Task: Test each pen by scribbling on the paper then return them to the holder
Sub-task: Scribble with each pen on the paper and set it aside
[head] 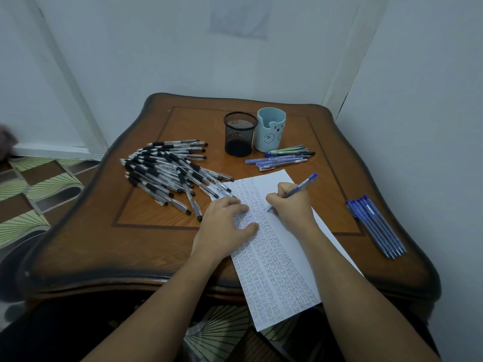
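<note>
One blue pen [303,184] gripped in right fingers [283,188], barrel part-hidden, left fingers [235,205] pressing paper [274,270]

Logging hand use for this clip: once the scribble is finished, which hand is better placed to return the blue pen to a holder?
Right, probably. The right hand grips the blue pen, with the black mesh holder beyond it; the left hand lies flat, steadying the paper.

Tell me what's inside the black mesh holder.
Nothing stands in the black mesh holder or rises above its rim. Its bottom is dark, so anything small lying there cannot be made out.
</note>
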A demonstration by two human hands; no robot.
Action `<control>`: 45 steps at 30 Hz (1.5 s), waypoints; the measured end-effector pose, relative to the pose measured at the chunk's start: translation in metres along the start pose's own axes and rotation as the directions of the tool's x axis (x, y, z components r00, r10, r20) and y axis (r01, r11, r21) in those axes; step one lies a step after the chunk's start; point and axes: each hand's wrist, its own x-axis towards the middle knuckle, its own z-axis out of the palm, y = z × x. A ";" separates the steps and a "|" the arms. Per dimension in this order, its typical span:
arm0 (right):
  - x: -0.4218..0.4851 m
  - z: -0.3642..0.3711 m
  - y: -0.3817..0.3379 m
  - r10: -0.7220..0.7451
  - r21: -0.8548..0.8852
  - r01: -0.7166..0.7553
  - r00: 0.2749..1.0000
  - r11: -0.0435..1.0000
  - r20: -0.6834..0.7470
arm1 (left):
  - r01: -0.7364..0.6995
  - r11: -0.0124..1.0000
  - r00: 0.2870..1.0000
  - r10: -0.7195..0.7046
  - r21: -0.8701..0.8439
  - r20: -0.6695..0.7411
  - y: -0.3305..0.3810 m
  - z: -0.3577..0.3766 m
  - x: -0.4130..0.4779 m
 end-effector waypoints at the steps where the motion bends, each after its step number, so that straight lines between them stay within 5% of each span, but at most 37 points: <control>1: 0.000 -0.001 0.000 -0.002 0.000 0.002 1.000 1.000 -0.020 | 0.000 1.000 1.000 0.000 0.003 0.001 0.000 0.000 0.000; 19: 0.001 0.000 0.001 0.015 -0.024 -0.016 0.999 1.000 -0.049 | -0.004 1.000 1.000 0.004 -0.004 -0.001 0.000 0.000 0.001; 30: 0.012 -0.011 -0.011 0.249 0.356 -0.224 0.968 0.907 -0.026 | -0.008 1.000 1.000 0.008 -0.018 0.006 0.000 -0.001 -0.001; 39: 0.006 -0.011 -0.019 0.200 0.194 -0.206 0.978 0.959 0.054 | -0.011 1.000 1.000 0.012 -0.017 0.023 0.000 -0.002 -0.001; 45: 0.004 -0.015 -0.028 0.208 0.250 -0.228 0.972 0.941 0.107 | -0.011 1.000 0.999 0.011 -0.005 0.036 0.000 -0.003 -0.001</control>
